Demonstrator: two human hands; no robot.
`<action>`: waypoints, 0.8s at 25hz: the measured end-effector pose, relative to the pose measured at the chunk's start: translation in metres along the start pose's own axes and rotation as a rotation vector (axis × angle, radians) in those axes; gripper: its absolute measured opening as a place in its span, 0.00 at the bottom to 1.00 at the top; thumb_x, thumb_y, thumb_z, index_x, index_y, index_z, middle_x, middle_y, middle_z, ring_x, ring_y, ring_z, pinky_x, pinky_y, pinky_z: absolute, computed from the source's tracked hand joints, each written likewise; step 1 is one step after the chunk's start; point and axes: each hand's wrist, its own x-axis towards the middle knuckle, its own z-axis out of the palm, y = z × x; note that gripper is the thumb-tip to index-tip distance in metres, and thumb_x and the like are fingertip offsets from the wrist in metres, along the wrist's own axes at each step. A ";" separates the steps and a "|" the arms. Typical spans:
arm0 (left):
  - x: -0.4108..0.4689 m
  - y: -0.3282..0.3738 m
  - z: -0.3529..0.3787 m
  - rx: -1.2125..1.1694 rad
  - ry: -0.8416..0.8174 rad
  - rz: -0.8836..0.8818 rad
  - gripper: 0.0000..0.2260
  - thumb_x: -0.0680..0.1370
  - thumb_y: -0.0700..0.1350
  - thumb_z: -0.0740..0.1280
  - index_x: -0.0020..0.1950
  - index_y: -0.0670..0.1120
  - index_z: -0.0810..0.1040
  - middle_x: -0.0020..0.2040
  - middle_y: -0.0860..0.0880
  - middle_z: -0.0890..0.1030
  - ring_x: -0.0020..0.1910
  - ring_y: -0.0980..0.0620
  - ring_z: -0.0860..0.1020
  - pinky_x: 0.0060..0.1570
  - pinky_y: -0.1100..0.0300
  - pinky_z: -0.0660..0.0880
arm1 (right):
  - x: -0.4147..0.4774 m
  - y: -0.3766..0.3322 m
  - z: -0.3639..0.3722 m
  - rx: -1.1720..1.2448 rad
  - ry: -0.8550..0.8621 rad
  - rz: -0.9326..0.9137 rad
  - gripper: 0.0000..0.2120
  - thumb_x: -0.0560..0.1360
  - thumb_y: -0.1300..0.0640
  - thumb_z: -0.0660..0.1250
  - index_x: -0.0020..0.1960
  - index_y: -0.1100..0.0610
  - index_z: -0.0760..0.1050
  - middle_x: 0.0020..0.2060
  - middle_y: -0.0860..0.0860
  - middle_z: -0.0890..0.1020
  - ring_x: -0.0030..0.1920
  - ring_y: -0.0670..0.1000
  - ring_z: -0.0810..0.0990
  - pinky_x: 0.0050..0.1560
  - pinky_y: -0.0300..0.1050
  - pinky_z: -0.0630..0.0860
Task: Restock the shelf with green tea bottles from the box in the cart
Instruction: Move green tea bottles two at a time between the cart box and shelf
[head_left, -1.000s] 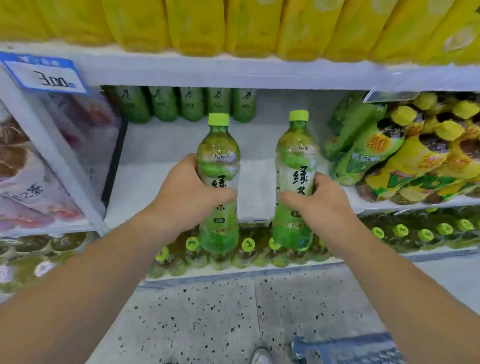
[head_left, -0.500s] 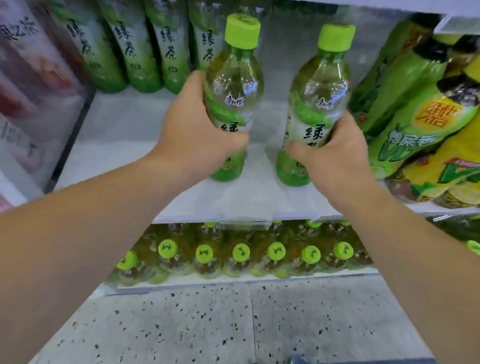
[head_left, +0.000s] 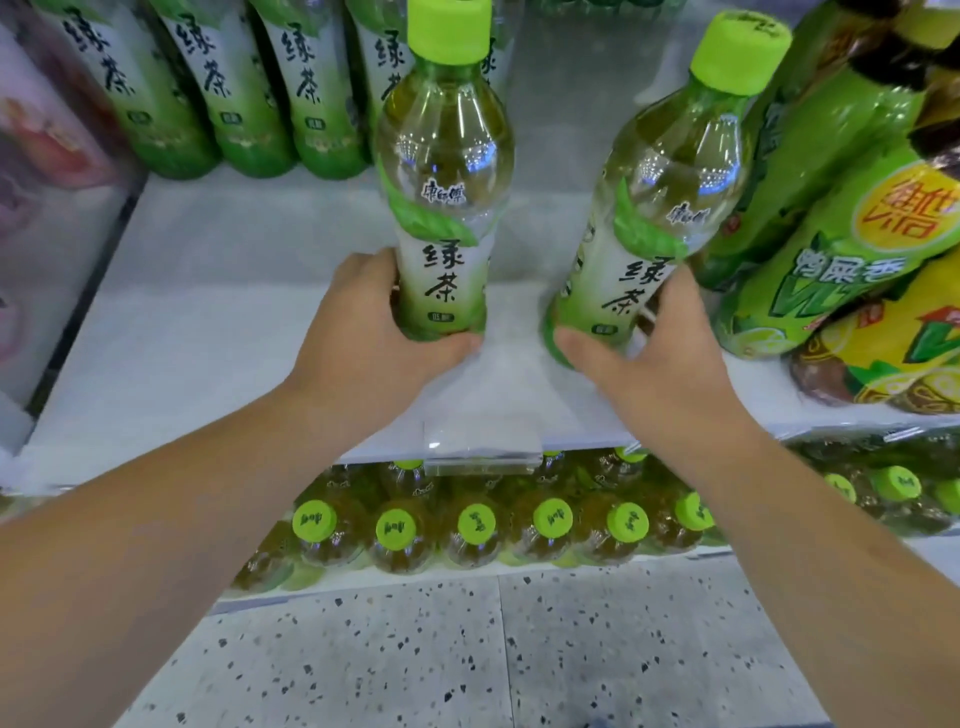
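From my head camera I look down over both bare forearms at a white shelf (head_left: 208, 291). My left hand (head_left: 363, 332) grips the lower part of a green tea bottle (head_left: 441, 208): the thumb lies across the near side of its base and the fingers curl round its left side and behind it. This bottle stands upright over the middle of the shelf, its lime cap at the top edge of the view. I cannot tell whether its base touches the board.

My right hand (head_left: 660, 353) holds a second green tea bottle (head_left: 654, 218) just to the right of the first, the two apart. The thumb presses the near side of its base and the fingers wrap round its right side. This bottle tilts, with its cap leaning to the right and far.

At the far left of the same shelf a row of matching bottles (head_left: 234, 93) stands upright against the back. To the right, green and yellow bottles (head_left: 857, 249) lie piled on their sides, close beside the tilted bottle. Pink packets (head_left: 41, 156) show blurred at the left edge.

A clear tag holder (head_left: 480, 441) hangs on the near lip of the shelf, between my wrists. Below it, a lower shelf holds a row of bottles whose lime caps (head_left: 478, 525) face up at me. Nearest is the speckled floor (head_left: 467, 649).
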 end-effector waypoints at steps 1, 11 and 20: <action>0.001 -0.007 -0.001 0.038 0.004 0.015 0.25 0.65 0.56 0.83 0.56 0.55 0.76 0.55 0.49 0.80 0.52 0.53 0.81 0.54 0.51 0.80 | -0.005 0.005 0.001 -0.053 -0.017 -0.004 0.27 0.70 0.58 0.79 0.59 0.39 0.69 0.53 0.36 0.80 0.53 0.32 0.78 0.48 0.26 0.75; 0.002 -0.026 0.006 -0.002 0.126 0.063 0.25 0.65 0.64 0.77 0.58 0.61 0.76 0.53 0.60 0.79 0.52 0.65 0.78 0.46 0.78 0.70 | 0.120 0.016 0.026 -0.205 0.005 -0.017 0.22 0.70 0.57 0.79 0.59 0.51 0.72 0.42 0.37 0.75 0.41 0.39 0.75 0.35 0.19 0.66; 0.005 -0.029 0.010 0.086 0.183 0.095 0.24 0.70 0.60 0.75 0.63 0.56 0.77 0.53 0.62 0.74 0.53 0.69 0.73 0.49 0.81 0.65 | 0.183 0.027 0.045 -0.207 0.030 -0.076 0.18 0.72 0.55 0.77 0.57 0.52 0.73 0.42 0.39 0.77 0.44 0.45 0.77 0.37 0.23 0.68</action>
